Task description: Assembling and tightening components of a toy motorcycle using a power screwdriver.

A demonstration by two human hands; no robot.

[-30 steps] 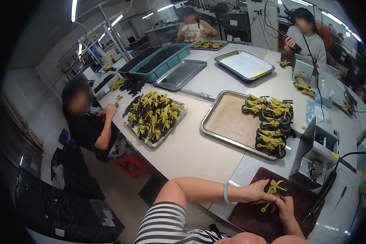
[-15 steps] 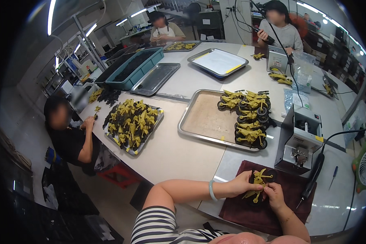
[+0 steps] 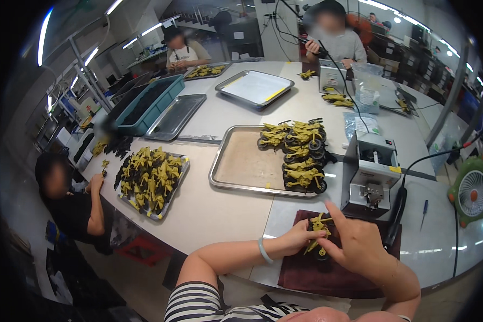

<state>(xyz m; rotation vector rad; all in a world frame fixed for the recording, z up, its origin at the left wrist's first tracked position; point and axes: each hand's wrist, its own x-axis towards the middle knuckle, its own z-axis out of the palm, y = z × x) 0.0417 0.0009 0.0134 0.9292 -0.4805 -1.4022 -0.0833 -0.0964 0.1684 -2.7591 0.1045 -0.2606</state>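
A small yellow-and-black toy motorcycle (image 3: 320, 221) is gripped in my left hand (image 3: 299, 239), above a dark red cloth (image 3: 300, 273). My right hand (image 3: 362, 246) is at the toy's right side, index finger stretched out and thumb close to the toy's lower part; whether the thumb touches it I cannot tell. The remaining fingers of that hand are partly hidden. Beyond my hands, a metal tray (image 3: 244, 163) holds several toy motorcycles (image 3: 300, 155) along its right side.
A boxy screw-feeding machine (image 3: 367, 185) stands behind the cloth, with a black corded electric screwdriver (image 3: 396, 212) beside it. Farther right are a small screwdriver (image 3: 424, 213) and a green fan (image 3: 471, 197). Yellow parts (image 3: 153, 180) fill a left tray. Co-workers sit around the table.
My right hand has come off the toy motorcycle, lifted and opened, with its index finger now extended. My left hand keeps its hold. The whole view has shifted.
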